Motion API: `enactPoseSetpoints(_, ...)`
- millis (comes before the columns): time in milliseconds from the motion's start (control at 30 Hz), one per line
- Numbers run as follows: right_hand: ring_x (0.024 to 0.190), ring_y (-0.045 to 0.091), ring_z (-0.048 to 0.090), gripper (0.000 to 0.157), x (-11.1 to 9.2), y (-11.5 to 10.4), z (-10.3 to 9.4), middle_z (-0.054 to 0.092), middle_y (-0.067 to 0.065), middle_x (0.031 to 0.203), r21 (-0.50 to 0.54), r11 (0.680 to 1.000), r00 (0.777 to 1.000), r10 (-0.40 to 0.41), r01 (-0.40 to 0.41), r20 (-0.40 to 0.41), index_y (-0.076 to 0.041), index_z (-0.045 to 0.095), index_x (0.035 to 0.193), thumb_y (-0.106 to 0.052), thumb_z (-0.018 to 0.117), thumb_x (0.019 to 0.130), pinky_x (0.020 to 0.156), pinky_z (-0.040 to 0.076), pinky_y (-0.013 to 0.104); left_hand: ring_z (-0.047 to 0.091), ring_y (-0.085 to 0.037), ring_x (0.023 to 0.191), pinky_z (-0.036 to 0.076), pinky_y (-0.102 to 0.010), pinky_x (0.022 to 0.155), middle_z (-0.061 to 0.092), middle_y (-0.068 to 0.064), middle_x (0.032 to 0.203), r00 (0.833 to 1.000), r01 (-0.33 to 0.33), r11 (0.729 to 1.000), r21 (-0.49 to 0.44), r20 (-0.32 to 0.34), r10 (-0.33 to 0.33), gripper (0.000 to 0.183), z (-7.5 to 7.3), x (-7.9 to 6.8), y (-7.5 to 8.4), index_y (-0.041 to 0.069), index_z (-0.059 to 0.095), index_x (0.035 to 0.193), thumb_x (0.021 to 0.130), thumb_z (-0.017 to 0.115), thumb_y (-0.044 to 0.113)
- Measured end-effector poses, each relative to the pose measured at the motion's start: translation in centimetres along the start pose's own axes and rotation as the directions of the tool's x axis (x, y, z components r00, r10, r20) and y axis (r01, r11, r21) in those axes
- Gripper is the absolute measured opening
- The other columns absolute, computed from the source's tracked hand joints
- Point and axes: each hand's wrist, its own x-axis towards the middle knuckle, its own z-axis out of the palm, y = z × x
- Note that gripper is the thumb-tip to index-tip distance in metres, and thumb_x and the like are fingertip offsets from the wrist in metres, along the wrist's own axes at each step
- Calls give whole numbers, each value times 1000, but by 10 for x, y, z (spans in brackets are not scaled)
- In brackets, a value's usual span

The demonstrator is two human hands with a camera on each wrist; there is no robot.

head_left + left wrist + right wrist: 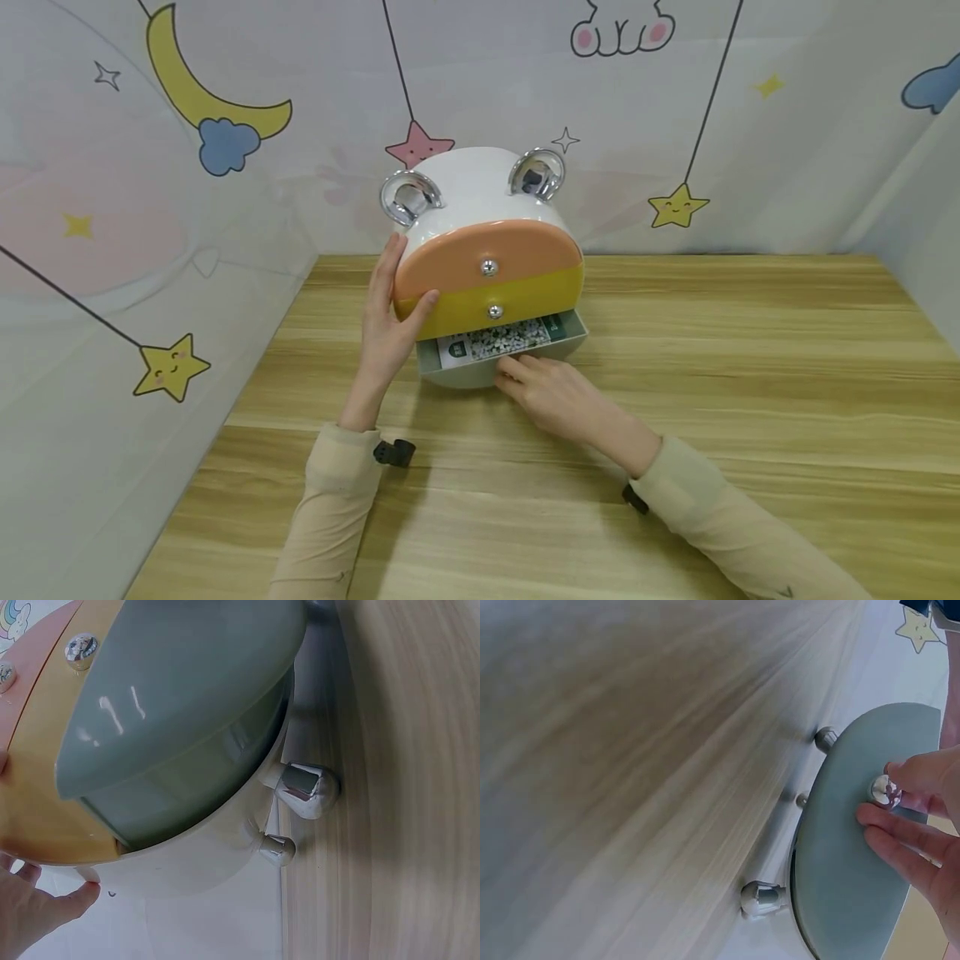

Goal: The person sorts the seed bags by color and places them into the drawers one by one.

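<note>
A small animal-shaped drawer cabinet (480, 187) with a white rounded body and two silver ears stands on short silver feet. My left hand (386, 333) holds its left side, the thumb on the front and the fingers along the white side. The lowest drawer, grey-green (187, 690), is pulled partly out, and a printed packet (506, 340) with a white-flower picture lies in it. With thumb and fingers, my right hand (555, 396) pinches this drawer's silver knob (886, 792). Above it, the orange drawer (450, 258) and the yellow drawer (536, 298) are closed.
Under the cabinet is a wood-grain table (750, 400). Behind it hangs a pale backdrop (795, 150) with printed stars, a moon and clouds. Small black devices sit at both sleeve cuffs.
</note>
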Motion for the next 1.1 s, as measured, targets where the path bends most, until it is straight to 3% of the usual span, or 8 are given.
enactPoseSetpoints(633, 79, 15, 58, 19, 11, 7, 7, 55, 1, 103, 19, 999, 999, 42, -41, -13, -8, 70, 106, -6, 59, 90, 62, 52, 25, 22, -34, 147, 21, -53, 120, 26, -23, 156, 999, -32, 999, -7, -7, 32, 64, 1, 0, 0, -4, 34, 144, 87, 64, -3)
enactPoseSetpoints(1100, 78, 16, 59, 12, 18, 11, 12, 54, 0, 100, 7, 998, 997, 55, -55, -45, -11, 69, 96, -8, 59, 90, 61, 52, 25, 23, -33, 147, 22, -53, 120, 26, -20, 157, 1000, -29, 1000, -10, -8, 29, 64, 1, -1, 0, -3, 34, 145, 88, 63, -2)
